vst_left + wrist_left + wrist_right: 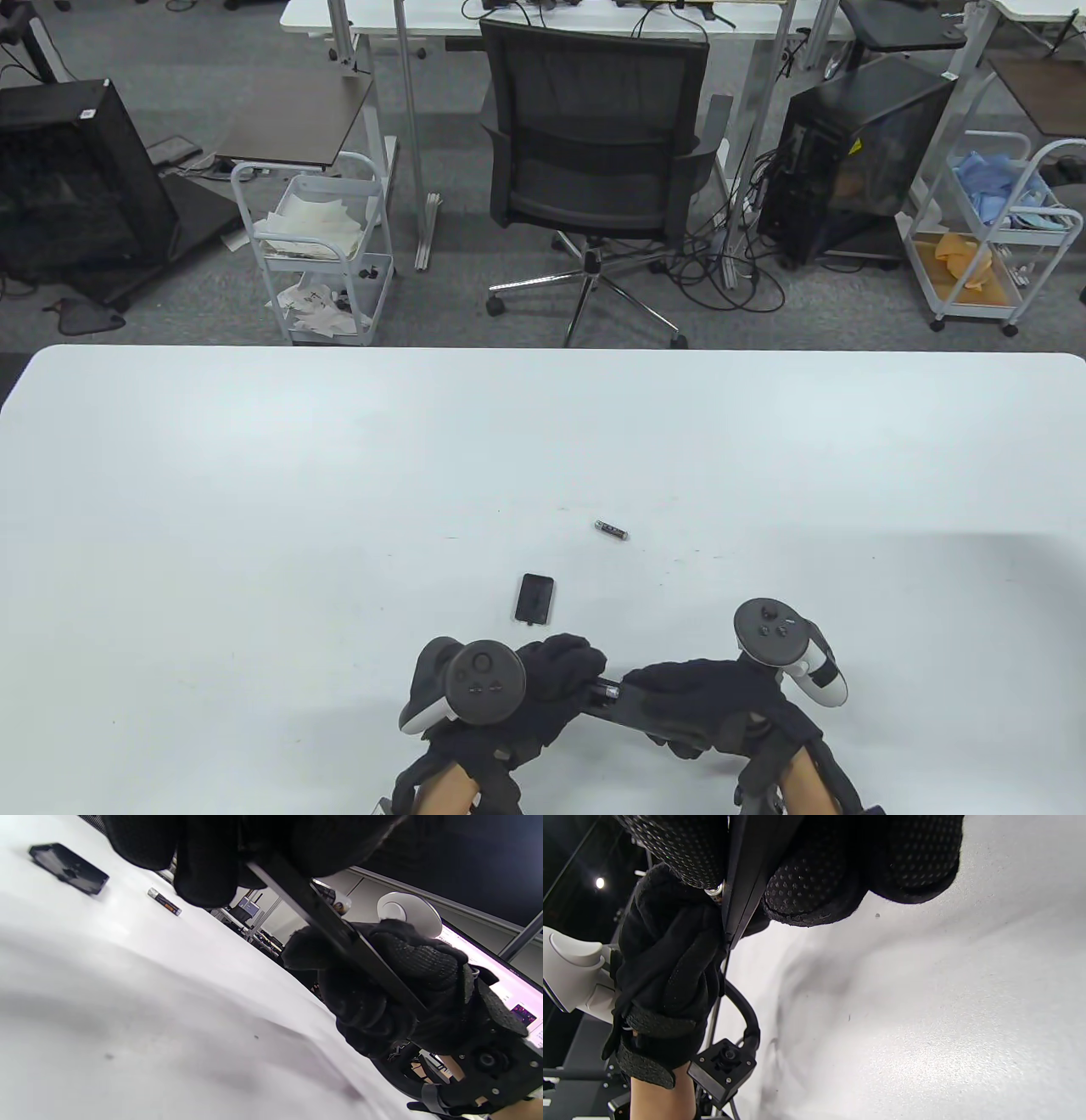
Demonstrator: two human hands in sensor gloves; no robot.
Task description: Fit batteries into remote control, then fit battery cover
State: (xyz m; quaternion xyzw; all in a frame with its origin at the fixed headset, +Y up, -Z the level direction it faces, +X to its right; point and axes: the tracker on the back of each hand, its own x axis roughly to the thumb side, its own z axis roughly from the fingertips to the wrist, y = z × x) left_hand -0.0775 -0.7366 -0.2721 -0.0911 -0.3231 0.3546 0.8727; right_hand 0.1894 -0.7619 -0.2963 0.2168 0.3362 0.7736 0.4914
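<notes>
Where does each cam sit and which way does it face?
Table view: above the near edge, looking down across the table to the office; both gloved hands at the bottom.
Left wrist view: low on the left wrist, facing the right hand on the remote control.
Right wrist view: on the right wrist, tilted, facing the left hand.
Shared: table and left wrist views both show the battery and battery cover.

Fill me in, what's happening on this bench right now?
Both gloved hands hold the remote just above the near edge of the table: left hand at one end, right hand at the other. One battery appears to sit in the compartment between them. A second battery lies loose farther out, and the cover lies flat near the left hand, not yet fitted.
</notes>
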